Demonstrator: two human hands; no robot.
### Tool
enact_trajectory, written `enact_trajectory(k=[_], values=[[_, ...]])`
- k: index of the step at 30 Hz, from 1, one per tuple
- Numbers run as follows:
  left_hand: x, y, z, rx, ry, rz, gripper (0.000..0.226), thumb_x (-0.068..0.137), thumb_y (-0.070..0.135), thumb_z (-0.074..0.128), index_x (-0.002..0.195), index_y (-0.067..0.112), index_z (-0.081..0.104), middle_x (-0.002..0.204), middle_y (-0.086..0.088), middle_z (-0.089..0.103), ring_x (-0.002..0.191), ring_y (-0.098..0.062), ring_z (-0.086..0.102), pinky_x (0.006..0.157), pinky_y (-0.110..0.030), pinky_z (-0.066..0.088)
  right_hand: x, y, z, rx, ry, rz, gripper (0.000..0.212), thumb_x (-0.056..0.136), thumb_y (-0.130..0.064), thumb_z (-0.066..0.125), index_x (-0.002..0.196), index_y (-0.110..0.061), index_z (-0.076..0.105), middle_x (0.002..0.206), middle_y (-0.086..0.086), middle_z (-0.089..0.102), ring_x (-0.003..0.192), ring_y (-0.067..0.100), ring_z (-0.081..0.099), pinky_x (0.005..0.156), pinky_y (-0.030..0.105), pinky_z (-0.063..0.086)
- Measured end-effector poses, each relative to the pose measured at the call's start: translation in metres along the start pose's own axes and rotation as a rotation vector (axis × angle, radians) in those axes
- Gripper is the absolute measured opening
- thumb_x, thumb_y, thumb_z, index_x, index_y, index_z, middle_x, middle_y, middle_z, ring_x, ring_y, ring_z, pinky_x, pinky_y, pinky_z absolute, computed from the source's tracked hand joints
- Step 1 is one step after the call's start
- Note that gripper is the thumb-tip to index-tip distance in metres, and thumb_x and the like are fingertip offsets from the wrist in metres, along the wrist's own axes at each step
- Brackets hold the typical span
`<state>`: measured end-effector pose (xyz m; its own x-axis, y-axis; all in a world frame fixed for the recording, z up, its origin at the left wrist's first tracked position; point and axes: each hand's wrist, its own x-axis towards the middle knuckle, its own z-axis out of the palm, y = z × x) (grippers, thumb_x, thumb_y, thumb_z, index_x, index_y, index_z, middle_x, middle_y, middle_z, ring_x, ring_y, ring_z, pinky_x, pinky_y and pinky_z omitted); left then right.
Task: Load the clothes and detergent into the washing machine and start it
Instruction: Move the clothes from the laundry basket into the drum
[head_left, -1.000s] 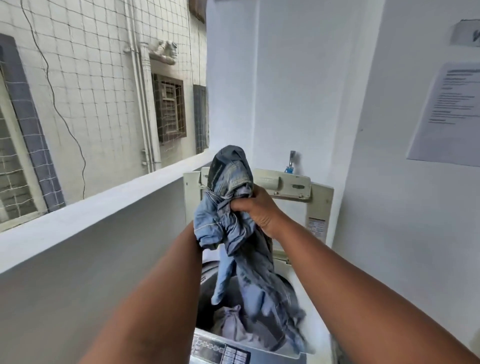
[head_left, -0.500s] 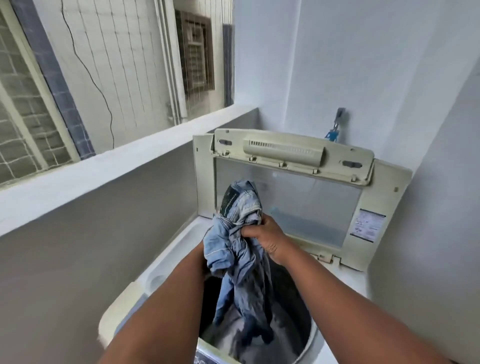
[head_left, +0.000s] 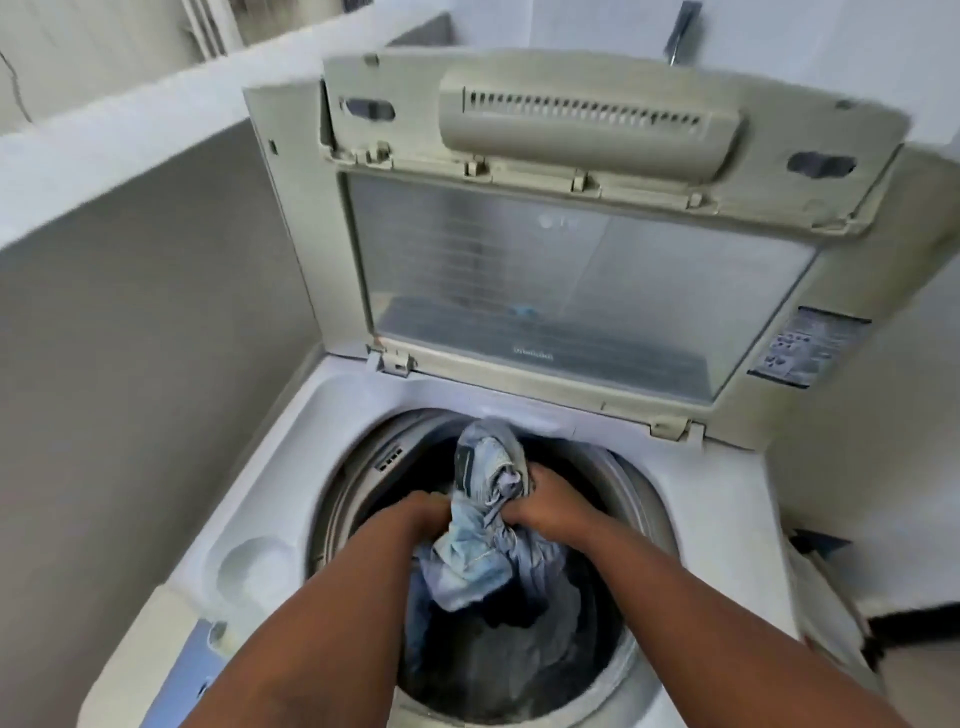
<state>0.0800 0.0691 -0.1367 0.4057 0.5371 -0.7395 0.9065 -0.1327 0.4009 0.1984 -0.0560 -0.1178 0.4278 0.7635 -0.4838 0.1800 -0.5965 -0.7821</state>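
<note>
Your right hand (head_left: 540, 512) grips the bunched, faded-blue denim garment (head_left: 480, 525) at its middle; your left hand (head_left: 423, 512) touches its other side (fingers hidden, so I cannot tell its grip). Both hang inside the round grey drum (head_left: 358, 488) of the white top-loading washing machine (head_left: 270, 493), darker clothes (head_left: 498, 654) below them, the cream lid (head_left: 587, 208) upright beyond.

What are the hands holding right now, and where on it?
Both hands, left hand and right hand, grip the bunched denim garment near its upper end.
</note>
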Motion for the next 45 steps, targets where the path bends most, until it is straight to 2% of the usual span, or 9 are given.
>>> enact_trajectory(k=[2,4,6,8,10,17,24,36,45], values=[[0.016,-0.01,0.008,0.229,-0.043,-0.031,0.039,0.096,0.025,0.049,0.128,0.002,0.056,0.131,-0.014,0.058,0.112,-0.026,0.058,0.091,-0.032,0.045,0.006,0.016,0.013,-0.195,-0.02,0.044,0.031,0.071,-0.015,0.069,0.097,-0.028,0.061,0.113,0.005,0.067,0.103,0.022,0.063,0.091,0.031,0.05],[0.034,-0.022,0.024,0.336,-0.182,0.04,0.04,0.092,0.029,0.056,0.124,0.005,0.059,0.125,-0.011,0.062,0.107,-0.025,0.061,0.086,-0.031,0.047,0.018,0.035,0.031,-0.359,0.008,0.072,0.054,0.068,-0.034,0.062,0.122,-0.028,0.056,0.13,0.004,0.06,0.117,0.025,0.058,0.098,0.033,0.047],[0.051,-0.034,0.034,0.368,-0.295,0.044,0.048,0.09,0.032,0.06,0.13,0.005,0.054,0.131,-0.012,0.059,0.115,-0.028,0.06,0.09,-0.035,0.049,0.031,0.053,0.049,-0.47,0.019,0.132,0.079,0.069,-0.049,0.052,0.144,-0.031,0.033,0.146,0.006,0.045,0.132,0.028,0.045,0.108,0.039,0.039],[0.064,-0.045,0.04,0.391,-0.295,0.025,0.069,0.091,0.037,0.059,0.145,0.005,0.031,0.149,-0.013,0.039,0.132,-0.03,0.045,0.102,-0.036,0.042,0.038,0.067,0.06,-0.598,0.003,0.241,0.089,0.078,-0.047,0.053,0.153,-0.024,0.009,0.155,0.013,0.029,0.14,0.034,0.03,0.113,0.047,0.031],[0.07,-0.05,0.038,0.455,-0.204,0.019,0.093,0.089,0.046,0.057,0.153,0.01,-0.001,0.159,-0.016,0.014,0.144,-0.033,0.024,0.113,-0.04,0.027,0.041,0.071,0.062,-0.709,-0.013,0.293,0.09,0.085,-0.042,0.055,0.153,-0.021,0.001,0.156,0.015,0.023,0.142,0.037,0.023,0.114,0.048,0.026],[0.07,-0.044,0.025,0.593,-0.167,0.094,0.096,0.087,0.061,0.048,0.153,0.023,-0.011,0.161,-0.009,-0.008,0.146,-0.037,0.004,0.118,-0.051,0.013,0.033,0.057,0.047,-0.905,-0.118,0.275,0.081,0.085,-0.043,0.054,0.153,-0.027,0.012,0.16,0.012,0.015,0.147,0.038,0.004,0.117,0.054,0.006],[0.035,-0.049,0.025,0.77,-0.158,0.19,0.11,0.079,0.068,0.055,0.151,0.026,-0.017,0.158,-0.008,-0.024,0.146,-0.035,-0.015,0.116,-0.057,0.0,-0.006,0.039,0.042,-0.934,-0.122,0.314,0.088,0.083,-0.055,0.055,0.154,-0.031,0.009,0.162,0.01,0.004,0.148,0.037,-0.007,0.117,0.057,-0.001],[-0.082,-0.011,0.014,0.758,0.07,0.301,0.115,0.072,0.082,0.048,0.15,0.028,-0.016,0.159,-0.008,-0.02,0.147,-0.032,-0.014,0.117,-0.056,-0.002,-0.109,-0.001,0.001,-0.975,0.098,0.177,0.096,0.078,-0.067,0.057,0.154,-0.032,0.008,0.163,0.009,0.003,0.148,0.034,-0.006,0.117,0.055,0.002],[-0.203,0.079,0.116,0.752,0.18,0.451,0.117,0.069,0.086,0.044,0.151,0.028,-0.016,0.158,-0.008,-0.02,0.146,-0.031,-0.018,0.119,-0.05,-0.007,-0.256,0.051,-0.091,-0.921,0.314,0.057,0.094,0.079,-0.068,0.054,0.153,-0.033,0.007,0.163,0.006,0.005,0.148,0.034,-0.005,0.117,0.057,0.003]])
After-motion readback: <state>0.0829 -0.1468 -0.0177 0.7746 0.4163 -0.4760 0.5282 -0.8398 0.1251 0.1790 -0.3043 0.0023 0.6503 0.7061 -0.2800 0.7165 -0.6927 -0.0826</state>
